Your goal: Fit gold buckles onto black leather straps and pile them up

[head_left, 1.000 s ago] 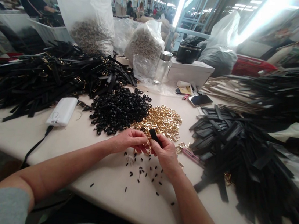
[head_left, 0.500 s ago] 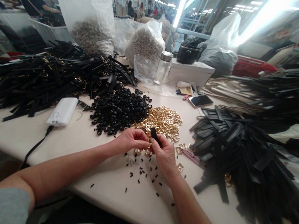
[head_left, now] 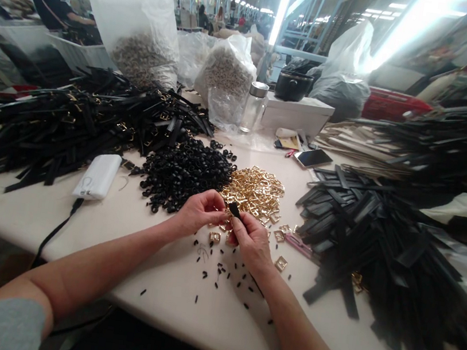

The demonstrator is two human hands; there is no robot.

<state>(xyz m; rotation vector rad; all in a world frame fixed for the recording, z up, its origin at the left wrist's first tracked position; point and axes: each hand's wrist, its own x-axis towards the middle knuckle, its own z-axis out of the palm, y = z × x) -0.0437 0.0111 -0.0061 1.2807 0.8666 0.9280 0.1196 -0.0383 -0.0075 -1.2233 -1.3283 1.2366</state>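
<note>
My right hand (head_left: 252, 242) pinches a short black strap (head_left: 235, 209) between thumb and fingers, its end sticking up. Close against it, the thumb and fingers of my left hand (head_left: 202, 212) are closed on what looks like a gold buckle (head_left: 228, 213), mostly hidden by the fingertips. Just behind both hands lies a heap of gold buckles (head_left: 260, 187). A heap of small black loops (head_left: 188, 171) is to its left. Loose on the table near my wrists are a gold buckle (head_left: 214, 237) and another single buckle (head_left: 281, 263).
Black straps (head_left: 379, 248) pile up at the right, and buckled straps (head_left: 71, 123) at the left. A white power bank (head_left: 98, 176), a pink cutter (head_left: 302, 246), a phone (head_left: 313, 158) and a glass bottle (head_left: 253, 108) stand or lie around. Small black bits dot the table (head_left: 165, 287).
Both hands have shifted slightly to the left and up. The strap leans further left, toward my left fingertips. The loose buckle below the hands shows more fully.
</note>
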